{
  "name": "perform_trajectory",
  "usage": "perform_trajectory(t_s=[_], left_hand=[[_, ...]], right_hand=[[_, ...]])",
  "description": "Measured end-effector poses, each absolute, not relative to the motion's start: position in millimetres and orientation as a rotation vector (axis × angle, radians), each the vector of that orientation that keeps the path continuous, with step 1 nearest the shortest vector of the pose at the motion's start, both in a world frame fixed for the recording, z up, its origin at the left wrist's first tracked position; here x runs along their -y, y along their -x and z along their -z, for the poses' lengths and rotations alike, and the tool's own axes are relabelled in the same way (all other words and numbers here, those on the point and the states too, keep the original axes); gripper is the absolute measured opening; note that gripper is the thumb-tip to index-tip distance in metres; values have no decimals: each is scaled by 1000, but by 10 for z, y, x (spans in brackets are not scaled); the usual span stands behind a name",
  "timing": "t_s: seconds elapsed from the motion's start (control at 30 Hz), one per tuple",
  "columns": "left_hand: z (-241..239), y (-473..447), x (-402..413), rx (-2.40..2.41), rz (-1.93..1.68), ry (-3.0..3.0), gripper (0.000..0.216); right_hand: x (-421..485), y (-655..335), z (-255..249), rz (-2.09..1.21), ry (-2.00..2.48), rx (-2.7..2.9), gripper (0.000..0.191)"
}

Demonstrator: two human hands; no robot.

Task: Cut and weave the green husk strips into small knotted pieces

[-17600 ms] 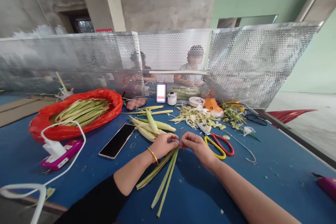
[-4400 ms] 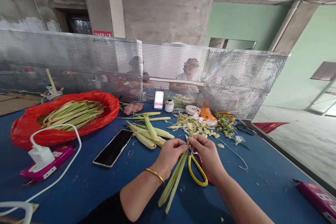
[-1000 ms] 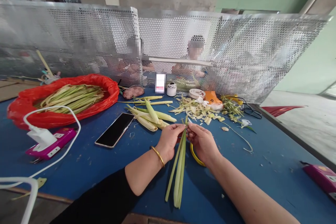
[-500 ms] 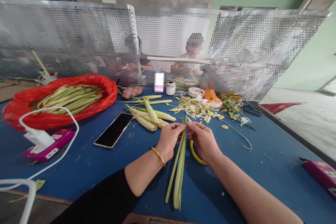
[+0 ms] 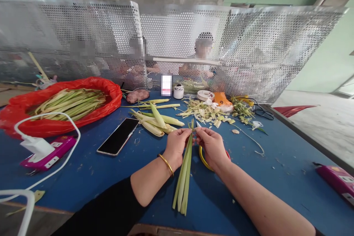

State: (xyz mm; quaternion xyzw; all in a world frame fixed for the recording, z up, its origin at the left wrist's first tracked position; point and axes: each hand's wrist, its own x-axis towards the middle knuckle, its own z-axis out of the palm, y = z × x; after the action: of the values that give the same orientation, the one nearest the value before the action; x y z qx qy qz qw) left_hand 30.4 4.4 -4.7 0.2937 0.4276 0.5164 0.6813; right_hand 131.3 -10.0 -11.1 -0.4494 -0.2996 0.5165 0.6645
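Between my two hands is a bundle of long, flat, pale green leaf strips; its loose ends fan towards me over the table. My left hand is closed, thumb and fingers pinching the bundle near its top. A thin strip seems to cross the bundle at the fingertips. My right hand, also closed, pinches at that same top end; exactly what its fingertips grip is small and partly hidden. Under my right hand lie scissors with yellow and red handles, mostly covered, the blade tip showing beyond my fingers.
On the blue table lie a phone, pale husks and a heap of trimmings. A red bag of strips and a purple power strip are left. Behind the perforated metal screen, people sit.
Both hands have shifted slightly left with the bundle, and its loose ends have swung left. My right hand has uncovered the red scissor handle. The view has moved a little.
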Motion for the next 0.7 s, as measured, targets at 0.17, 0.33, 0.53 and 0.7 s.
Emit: perform_trajectory(t_s=[0.17, 0.33, 0.53, 0.7], left_hand=[[57, -310, -58, -959, -1189, -640, 16], [71, -302, -75, -960, -1219, -650, 19], [92, -303, -89, -974, -1216, -668, 19], [88, -297, -95, -969, -1181, -674, 18]], right_hand=[[106, -1294, 116, -1155, 1032, 683, 20], [98, -1294, 124, -1157, 1035, 714, 20], [104, -1298, 104, -1132, 1039, 726, 19], [82, -1335, 143, -1220, 1051, 706, 23]])
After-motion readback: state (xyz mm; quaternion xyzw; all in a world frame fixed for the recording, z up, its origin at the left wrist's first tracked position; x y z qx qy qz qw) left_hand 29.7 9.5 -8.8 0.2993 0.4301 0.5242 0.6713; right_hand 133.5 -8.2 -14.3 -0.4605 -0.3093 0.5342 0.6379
